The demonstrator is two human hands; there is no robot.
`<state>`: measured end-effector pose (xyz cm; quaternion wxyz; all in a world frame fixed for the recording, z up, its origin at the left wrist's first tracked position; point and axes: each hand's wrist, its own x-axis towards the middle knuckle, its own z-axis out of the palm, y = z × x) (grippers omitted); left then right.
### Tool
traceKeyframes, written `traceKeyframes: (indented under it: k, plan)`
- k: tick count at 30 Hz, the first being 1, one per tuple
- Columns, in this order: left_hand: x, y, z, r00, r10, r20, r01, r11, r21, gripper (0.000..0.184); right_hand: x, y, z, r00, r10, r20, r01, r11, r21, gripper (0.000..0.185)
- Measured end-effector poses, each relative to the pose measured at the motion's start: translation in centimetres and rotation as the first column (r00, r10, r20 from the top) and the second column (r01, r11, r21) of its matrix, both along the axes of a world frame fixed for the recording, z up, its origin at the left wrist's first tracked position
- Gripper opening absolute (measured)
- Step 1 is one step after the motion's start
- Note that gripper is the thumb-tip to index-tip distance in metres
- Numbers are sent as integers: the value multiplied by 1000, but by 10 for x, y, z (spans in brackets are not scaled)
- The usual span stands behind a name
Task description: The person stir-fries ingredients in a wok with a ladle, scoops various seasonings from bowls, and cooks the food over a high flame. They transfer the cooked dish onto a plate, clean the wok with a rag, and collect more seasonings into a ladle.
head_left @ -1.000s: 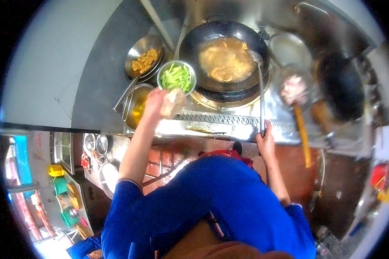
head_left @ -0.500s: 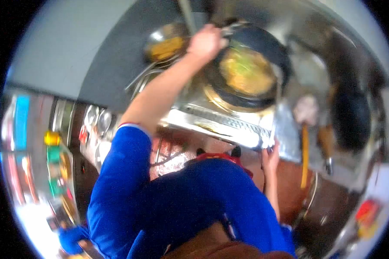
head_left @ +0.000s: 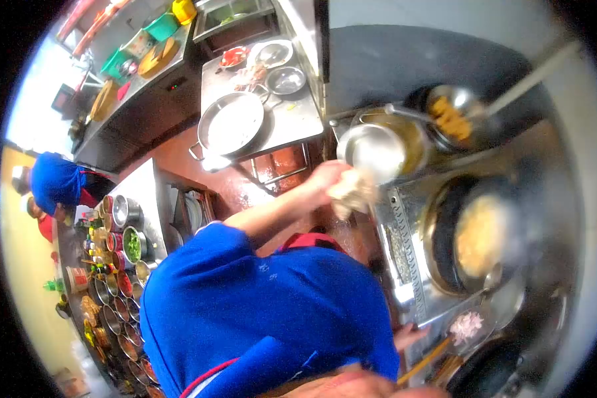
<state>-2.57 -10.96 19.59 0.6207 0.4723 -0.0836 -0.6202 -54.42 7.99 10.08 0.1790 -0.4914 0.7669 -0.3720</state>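
Note:
A crumpled beige cloth (head_left: 353,192) is bunched in my left hand (head_left: 330,180), whose fingers are closed round it. It hangs in front of a shiny round metal pot (head_left: 375,154) at the stove's left end. Low beside the stove's front edge is my right hand (head_left: 410,336), fingers stretched out, holding nothing that I can see. On the stove (head_left: 404,249) sits a black wok (head_left: 444,225) with yellowish food (head_left: 479,242) in it, partly blurred by steam or a smear. A ladle (head_left: 493,277) rests at the wok's near rim.
A metal bowl of yellow pieces (head_left: 450,119) stands behind the pot. Another dark wok (head_left: 487,368) and a whisk-like brush (head_left: 466,328) lie near my right hand. A side table (head_left: 298,119) carries a large pan (head_left: 231,124). Several seasoning bowls and a person in blue (head_left: 56,182) are at left.
My view has turned left. My left hand has left the wok's rim and swung back towards the stove's front left, with the cloth. My right hand stays low by the stove's front.

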Motion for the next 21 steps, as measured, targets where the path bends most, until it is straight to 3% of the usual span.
traceKeyframes:
  k: [1, 2, 3, 4, 5, 6, 7, 8, 9, 10, 11, 12, 13, 14, 15, 16, 17, 19, 21]
  plan:
    - [39, 17, -15, 975, 132, -180, -106, 983, 146, 28, 4, 1, 5, 999, 1, -38, -1, 1000, 18, 66]
    - [72, 29, -16, 965, 172, -197, -130, 969, 209, 32, 3, 0, 5, 999, 2, -45, 0, 999, 46, 67]
    - [111, 33, -52, 957, 183, -227, -141, 972, 187, 33, -2, -3, 4, 999, 0, -52, 4, 997, 74, 67]
    - [138, 34, -53, 948, 289, -133, -264, 948, 175, 34, -2, -5, 4, 998, -5, -58, 11, 994, 110, 68]
    - [173, 27, -80, 931, 300, -208, -272, 950, 154, 34, -4, -12, -2, 998, -8, -65, 14, 994, 108, 69]
    - [174, 23, -18, 948, 307, -82, -287, 937, 199, 36, -5, -17, -9, 997, -24, -74, 32, 994, 107, 71]
    - [254, 4, -132, 939, 78, 335, -128, 983, 130, 39, -11, -9, -17, 994, -66, -90, 76, 991, 114, 72]
    - [258, -14, -106, 906, 85, 415, -133, 987, 90, 39, -14, -5, -24, 982, 6, -187, 4, 999, 54, 74]
    - [268, -22, -82, 859, 75, 506, -109, 993, 37, 39, 2, -10, -7, 996, -59, -67, 69, 985, 161, 74]
    - [265, -33, -62, 844, 55, 534, -64, 998, -2, 40, 12, -7, 10, 987, -38, -155, 70, 975, 213, 74]
    - [269, -40, -52, 856, 36, 516, 2, 997, -73, 41, 2, -7, -8, 975, -32, -219, 68, 984, 162, 70]
    - [269, -42, -50, 896, 2, 445, 93, 977, -192, 42, 11, -9, -2, 976, -52, -214, 82, 987, 137, 67]
    - [271, -43, -76, 958, -78, 276, 194, 886, -421, 41, 22, -12, 7, 976, -72, -208, 96, 989, 112, 65]
    - [272, -43, -101, 964, -245, 102, 255, 749, -611, 42, 58, -23, 52, 985, -153, 81, 139, 978, 156, 59]
    - [247, -22, -96, 957, -289, -1, 232, 771, -594, 47, 59, -24, 46, 932, -294, 211, 224, 927, 300, 58]
    - [219, -1, -87, 941, -322, -108, 207, 795, -570, 52, 57, -20, 35, 969, -238, 73, 220, 956, 195, 59]
    - [170, 27, -43, 975, -210, -77, 177, 935, -307, 59, 56, -17, 24, 980, -183, -74, 190, 977, 99, 59]
    - [138, 37, -68, 895, -230, -381, 144, 960, -241, 64, 53, -16, 16, 973, -232, -4, 229, 962, 150, 59]
    - [89, 43, -22, 877, -168, -449, 106, 981, -160, 59, 56, -14, 19, 968, -250, 3, 246, 954, 169, 59]
